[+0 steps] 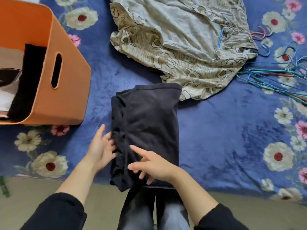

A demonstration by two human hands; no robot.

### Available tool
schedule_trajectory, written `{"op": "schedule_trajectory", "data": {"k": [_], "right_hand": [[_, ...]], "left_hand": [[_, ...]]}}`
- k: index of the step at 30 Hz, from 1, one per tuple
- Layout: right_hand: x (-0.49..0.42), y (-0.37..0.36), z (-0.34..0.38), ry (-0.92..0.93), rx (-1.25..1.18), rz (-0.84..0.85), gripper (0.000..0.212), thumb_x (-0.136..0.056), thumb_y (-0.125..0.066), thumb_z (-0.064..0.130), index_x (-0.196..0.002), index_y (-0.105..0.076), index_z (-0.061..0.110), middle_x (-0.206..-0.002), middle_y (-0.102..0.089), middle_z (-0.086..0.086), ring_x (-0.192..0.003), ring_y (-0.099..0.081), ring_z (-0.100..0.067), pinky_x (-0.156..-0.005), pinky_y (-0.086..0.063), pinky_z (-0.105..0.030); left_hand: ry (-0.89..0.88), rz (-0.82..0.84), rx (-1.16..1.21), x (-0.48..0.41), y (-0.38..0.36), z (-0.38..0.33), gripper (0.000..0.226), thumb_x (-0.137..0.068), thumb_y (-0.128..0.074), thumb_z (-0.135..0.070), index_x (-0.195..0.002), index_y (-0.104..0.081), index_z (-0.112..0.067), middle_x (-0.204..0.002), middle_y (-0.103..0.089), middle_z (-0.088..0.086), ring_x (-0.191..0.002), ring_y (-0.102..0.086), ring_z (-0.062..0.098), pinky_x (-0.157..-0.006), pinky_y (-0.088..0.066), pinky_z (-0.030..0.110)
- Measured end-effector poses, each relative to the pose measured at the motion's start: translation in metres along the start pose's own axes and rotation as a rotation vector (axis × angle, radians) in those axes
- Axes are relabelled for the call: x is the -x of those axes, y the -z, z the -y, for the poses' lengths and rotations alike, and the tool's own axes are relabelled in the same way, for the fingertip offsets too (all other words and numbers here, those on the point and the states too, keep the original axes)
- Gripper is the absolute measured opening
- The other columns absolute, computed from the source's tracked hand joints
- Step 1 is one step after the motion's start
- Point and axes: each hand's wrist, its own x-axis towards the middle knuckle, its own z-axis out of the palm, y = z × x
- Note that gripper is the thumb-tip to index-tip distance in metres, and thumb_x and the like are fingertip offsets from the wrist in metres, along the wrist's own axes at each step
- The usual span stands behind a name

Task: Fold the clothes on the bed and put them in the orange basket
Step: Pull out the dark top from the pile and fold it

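1. Orange basket (71, 97) stands on the bed at far left, its side wall with a slot handle facing the middle. Inside it, a black folded piece (27, 80) stands on edge against the wall, with paler folded clothes beside it.
2. Blue blanket (224, 138) with cream and pink flowers covers the bed under everything.
3. Left hand (101, 146) reaches in from a black sleeve, palm turned toward the middle. Its fingers are straight and spread, and the tips touch the left edge of the dark garment without gripping it.
4. Dark garment (149, 122), navy or black, lies folded into a tall rectangle on the blanket at the near edge of the bed, just right of the basket and apart from it. Its left side shows bunched layers.
5. Right hand (152, 165) is over the near part of the garment, fingers loose and spread, the forefinger stretched out, holding nothing. Whether it rests on the cloth or is just above it cannot be told.
6. Beige patterned cloth (182, 47) lies crumpled beyond the garment, its near corner touching the garment's far right corner.
7. Wire hangers (274, 77), blue, green and red, lie in a tangle at far right, some partly under the patterned cloth.
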Motion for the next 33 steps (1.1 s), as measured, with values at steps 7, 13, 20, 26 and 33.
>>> {"op": "schedule_trajectory", "data": {"k": [7,13,20,26,33], "right_hand": [[-0.007,0.027,-0.027,-0.035,0.138,-0.434,0.019,-0.081,-0.059,0.028,-0.098,-0.067,0.035,-0.083,-0.069,0.006,-0.081,-0.065,-0.012,-0.078,-0.051,-0.029],[-0.006,0.060,-0.025,0.019,0.083,-0.820,0.017,-0.086,-0.055,0.011,-0.098,-0.062,0.021,-0.076,-0.061,0.004,-0.073,-0.059,-0.017,-0.069,-0.047,-0.030],[-0.034,0.111,0.017,0.127,-0.012,-1.024,0.033,-0.095,-0.051,0.026,-0.125,-0.053,0.016,-0.095,-0.059,0.001,-0.087,-0.054,-0.015,-0.078,-0.036,-0.027],[-0.058,0.138,0.031,0.070,-0.034,-0.956,0.023,-0.091,-0.055,0.035,-0.090,-0.058,0.012,-0.081,-0.057,-0.001,-0.075,-0.051,-0.018,-0.067,-0.036,-0.030],[-0.063,0.133,0.038,0.343,0.163,-1.196,0.021,-0.098,-0.049,0.027,-0.081,-0.051,0.016,-0.079,-0.054,0.001,-0.075,-0.048,-0.019,-0.072,-0.039,-0.036]], "left_hand": [[-0.302,-0.224,-0.680,-0.007,0.001,0.019,0.041,-0.085,-0.068,-0.039,-0.124,-0.058,-0.029,-0.119,-0.066,-0.015,-0.110,-0.062,0.009,-0.098,-0.048,0.037],[-0.421,-0.570,-0.823,-0.009,-0.006,0.024,0.051,-0.086,-0.065,-0.023,-0.132,-0.046,-0.016,-0.115,-0.056,-0.001,-0.110,-0.052,0.020,-0.095,-0.039,0.032],[-0.709,-0.472,-1.025,-0.042,-0.065,-0.027,0.050,-0.088,-0.063,-0.027,-0.134,-0.049,-0.013,-0.124,-0.051,0.005,-0.117,-0.048,0.022,-0.103,-0.039,0.035],[-0.466,-0.494,-0.928,-0.076,-0.090,-0.056,0.041,-0.083,-0.067,-0.044,-0.112,-0.056,-0.017,-0.106,-0.061,0.000,-0.107,-0.055,0.022,-0.096,-0.043,0.035],[-0.986,-0.518,-0.792,-0.065,-0.071,-0.068,0.014,-0.098,-0.051,-0.028,-0.091,-0.056,-0.017,-0.075,-0.054,-0.002,-0.070,-0.049,0.017,-0.067,-0.039,0.032]]}}
